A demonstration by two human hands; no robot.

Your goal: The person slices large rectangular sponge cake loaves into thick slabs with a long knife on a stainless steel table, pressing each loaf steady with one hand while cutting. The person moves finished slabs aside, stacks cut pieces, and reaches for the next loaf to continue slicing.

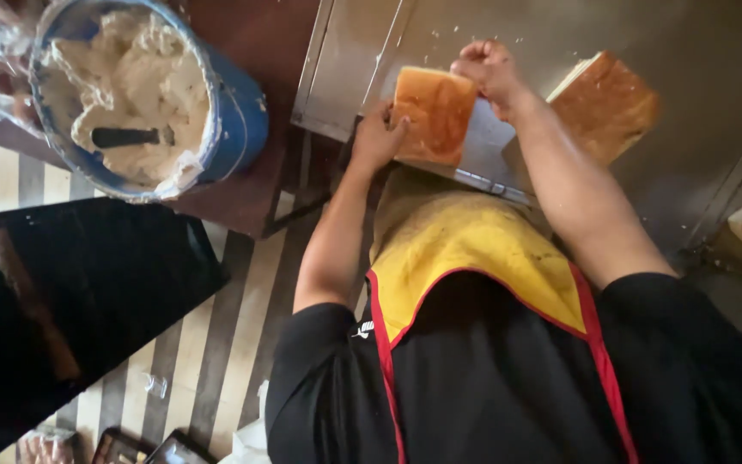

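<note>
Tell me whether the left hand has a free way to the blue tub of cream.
Probably yes: the left hand rests on the bread loaf, and nothing shows between it and the blue tub.

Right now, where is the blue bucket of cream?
In the head view's upper left, the blue bucket sits on a dark red-brown table, left of the left hand.

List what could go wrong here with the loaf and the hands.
1. The left hand steadies the loaf close beside the clenched right hand; whatever that fist grips is hidden, so if it is a blade, the fingers may be at risk.
2. The loaf sits near the front edge of the metal table and might slip off.
3. Crumbs lie scattered on the table and could make the loaf slide.
</note>
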